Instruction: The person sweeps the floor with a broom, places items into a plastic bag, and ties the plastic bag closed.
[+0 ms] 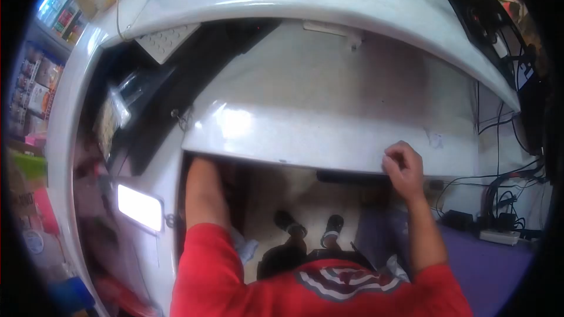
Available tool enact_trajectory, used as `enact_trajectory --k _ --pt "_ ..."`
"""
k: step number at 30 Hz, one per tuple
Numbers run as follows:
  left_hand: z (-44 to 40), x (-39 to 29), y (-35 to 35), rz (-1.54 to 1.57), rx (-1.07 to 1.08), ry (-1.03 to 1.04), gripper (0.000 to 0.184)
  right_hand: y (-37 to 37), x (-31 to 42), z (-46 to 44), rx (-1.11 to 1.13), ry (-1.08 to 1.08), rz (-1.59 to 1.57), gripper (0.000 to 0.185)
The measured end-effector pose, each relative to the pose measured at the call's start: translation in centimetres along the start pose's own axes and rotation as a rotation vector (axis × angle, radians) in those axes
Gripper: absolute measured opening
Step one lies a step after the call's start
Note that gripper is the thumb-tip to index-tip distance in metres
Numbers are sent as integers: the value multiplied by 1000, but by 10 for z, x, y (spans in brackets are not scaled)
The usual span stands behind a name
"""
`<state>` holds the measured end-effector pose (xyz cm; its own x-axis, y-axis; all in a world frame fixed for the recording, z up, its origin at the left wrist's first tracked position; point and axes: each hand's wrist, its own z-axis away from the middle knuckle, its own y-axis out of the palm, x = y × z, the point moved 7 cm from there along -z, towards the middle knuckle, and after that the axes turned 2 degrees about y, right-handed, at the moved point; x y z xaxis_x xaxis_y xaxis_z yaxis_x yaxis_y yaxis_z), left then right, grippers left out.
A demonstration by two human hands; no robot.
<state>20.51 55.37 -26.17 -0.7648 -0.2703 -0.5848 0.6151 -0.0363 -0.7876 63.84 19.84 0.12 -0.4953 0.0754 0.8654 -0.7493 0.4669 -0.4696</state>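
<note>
My right hand [405, 170] rests at the front edge of a white desk top [317, 141], fingers loosely curled in, with nothing visible in them. My left forearm [204, 194] reaches beneath the left end of that desk top, so my left hand is hidden under it. Below the edge lies a dark opening, with my shoes [332, 226] on the floor further down. Left of my forearm, a phone-like rectangle with a bright white face [140, 207] lies on the side counter.
A black keyboard-like slab and a white button panel [167, 41] sit at the left. A raised white ledge [305, 6] curves around the desk. Cables and a power strip [499, 237] lie at right, by a purple surface [470, 270]. Packaged goods [41, 94] line the far left.
</note>
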Motion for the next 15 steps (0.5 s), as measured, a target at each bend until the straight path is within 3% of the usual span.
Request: enact_trajectory --k 15 --pt "21 21 11 308 -68 -13 37 -5 -23 1 57 131 -74 10"
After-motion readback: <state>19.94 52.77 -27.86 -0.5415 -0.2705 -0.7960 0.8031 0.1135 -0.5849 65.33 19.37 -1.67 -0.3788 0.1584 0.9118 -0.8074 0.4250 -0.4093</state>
